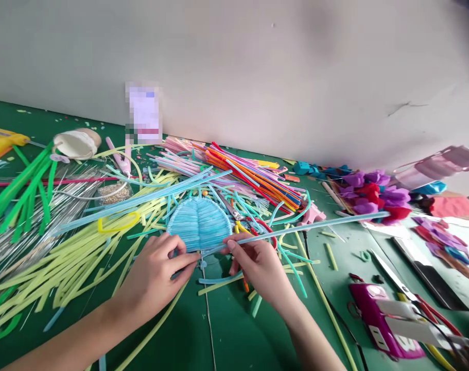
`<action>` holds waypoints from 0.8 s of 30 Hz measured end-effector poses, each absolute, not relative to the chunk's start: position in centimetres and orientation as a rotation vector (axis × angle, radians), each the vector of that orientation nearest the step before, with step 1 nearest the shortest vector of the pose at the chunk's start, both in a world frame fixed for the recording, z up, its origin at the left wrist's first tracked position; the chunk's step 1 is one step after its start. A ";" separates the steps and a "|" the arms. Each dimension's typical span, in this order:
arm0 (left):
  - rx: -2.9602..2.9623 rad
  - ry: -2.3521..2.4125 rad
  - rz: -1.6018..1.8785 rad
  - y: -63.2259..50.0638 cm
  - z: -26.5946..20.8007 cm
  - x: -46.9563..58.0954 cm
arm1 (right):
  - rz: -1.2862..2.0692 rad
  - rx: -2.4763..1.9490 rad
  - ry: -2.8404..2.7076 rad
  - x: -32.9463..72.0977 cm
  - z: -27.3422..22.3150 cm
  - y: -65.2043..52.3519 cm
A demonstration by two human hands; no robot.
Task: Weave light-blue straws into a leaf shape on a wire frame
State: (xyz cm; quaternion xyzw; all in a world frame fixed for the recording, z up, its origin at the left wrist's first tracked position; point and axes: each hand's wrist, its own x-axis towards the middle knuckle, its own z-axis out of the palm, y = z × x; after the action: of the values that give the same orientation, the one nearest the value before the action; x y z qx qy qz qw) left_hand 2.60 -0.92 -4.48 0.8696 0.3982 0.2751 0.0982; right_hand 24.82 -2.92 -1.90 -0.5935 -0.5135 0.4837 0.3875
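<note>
A round, leaf-like piece made of light blue pipe cleaners (199, 222) is in front of me, its strands slanting off a central rib. A thin wire stem (208, 314) runs down from its lower edge toward me. My left hand (160, 273) is closed at the lower left edge of the leaf, thumb and forefinger near the top of the stem. My right hand (259, 265) pinches a long light blue pipe cleaner (315, 225), close to the leaf's lower right edge. The pipe cleaner's free end points out to the right.
Pale yellow pipe cleaners (87, 263) and wires spread left; orange and red ones (253, 178) lie behind. Scissors (396, 278) and a purple power strip (384, 319) are on the right. A yellow glue gun (4, 143) lies far left. A wall (257, 77) stands behind the table.
</note>
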 end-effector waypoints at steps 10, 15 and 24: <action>2.576 1.225 0.811 -0.6 -4.2 3.1 | 1.323 -1.453 -1.091 24.7 -2.9 -3.2; 2.685 1.253 0.856 -0.5 -4.0 3.3 | 1.271 -1.520 -1.120 24.3 -3.1 -3.6; 2.677 1.265 0.870 -1.0 -3.8 3.5 | 1.043 -1.545 -1.249 24.1 -3.3 -4.0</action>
State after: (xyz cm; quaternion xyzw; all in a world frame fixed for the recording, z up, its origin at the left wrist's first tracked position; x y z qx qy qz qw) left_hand 3.45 -0.96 -3.78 0.8672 0.4098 0.2816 0.0276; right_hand 24.12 -4.02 -3.26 -0.6203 -0.5015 0.4189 0.4338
